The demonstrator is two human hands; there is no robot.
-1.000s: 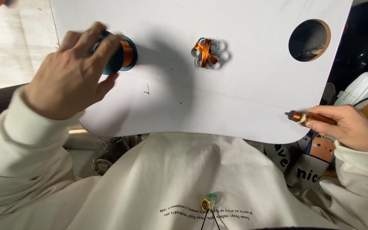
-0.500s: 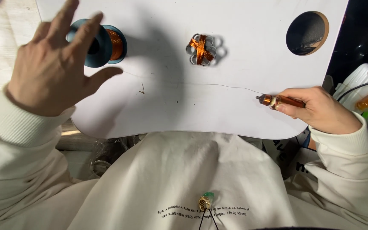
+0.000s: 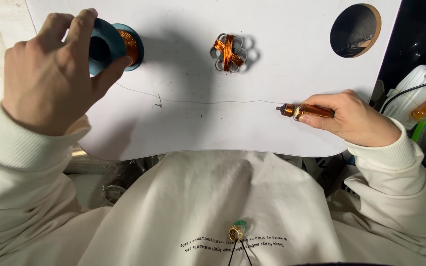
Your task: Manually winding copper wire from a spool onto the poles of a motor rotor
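Up at the far left, the left hand (image 3: 50,83) closes its fingers around a blue spool (image 3: 117,47) wound with copper wire, which stands on the white surface (image 3: 272,64); the grip seems meant to steady the spool while wire comes off it. From just below that hand a thin wire (image 3: 208,102) runs across the surface to the right hand (image 3: 353,118), which pinches a small rod wrapped in copper wire (image 3: 305,110), tip pointing back toward the spool. The strand lies nearly straight, so it looks lightly tensioned between the two hands. Beyond the wire, roughly midway between the hands, sits a cluster of small metal rings bound crosswise with copper wire (image 3: 229,52), touched by neither hand. Past the right hand a round hole (image 3: 355,30) is cut through the surface. Farther right, off the surface's edge, lie a white plastic container (image 3: 420,93) and a dark cable in dim clutter. Both arms wear cream sleeves.
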